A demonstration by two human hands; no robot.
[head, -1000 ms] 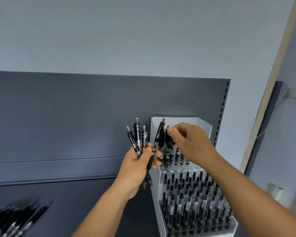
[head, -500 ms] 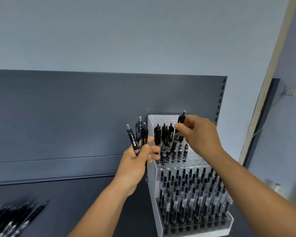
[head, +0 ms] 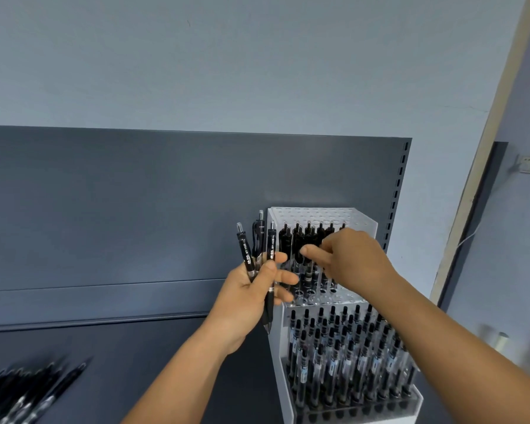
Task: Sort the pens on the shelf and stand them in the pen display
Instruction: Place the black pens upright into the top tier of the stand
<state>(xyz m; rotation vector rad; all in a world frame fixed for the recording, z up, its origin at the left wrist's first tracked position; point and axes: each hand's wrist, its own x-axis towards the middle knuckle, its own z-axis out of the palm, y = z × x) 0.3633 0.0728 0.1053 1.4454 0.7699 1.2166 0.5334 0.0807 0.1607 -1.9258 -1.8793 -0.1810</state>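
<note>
My left hand (head: pixel 251 298) is shut on three black click pens (head: pixel 259 249), held upright just left of the white pen display (head: pixel 364 221). My right hand (head: pixel 355 258) is in front of the display's upper tier, fingers apart and reaching left toward the held pens, with nothing visible in it. A row of black pens (head: pixel 297 240) stands in the upper tier, partly hidden by my right hand. The lower tier (head: pixel 343 347) is packed with several rows of standing pens. A blurred pile of loose black pens (head: pixel 22 393) lies on the dark shelf (head: pixel 135 362) at the lower left.
A dark grey back panel (head: pixel 135 209) rises behind the shelf, with a slotted upright (head: pixel 395 194) at its right edge. To the right are a pale wall, a door frame (head: pixel 478 179) and a wall socket (head: pixel 527 163).
My right hand has set its pen into the upper tier and moved left and down toward my left hand. My left hand now holds three pens.
</note>
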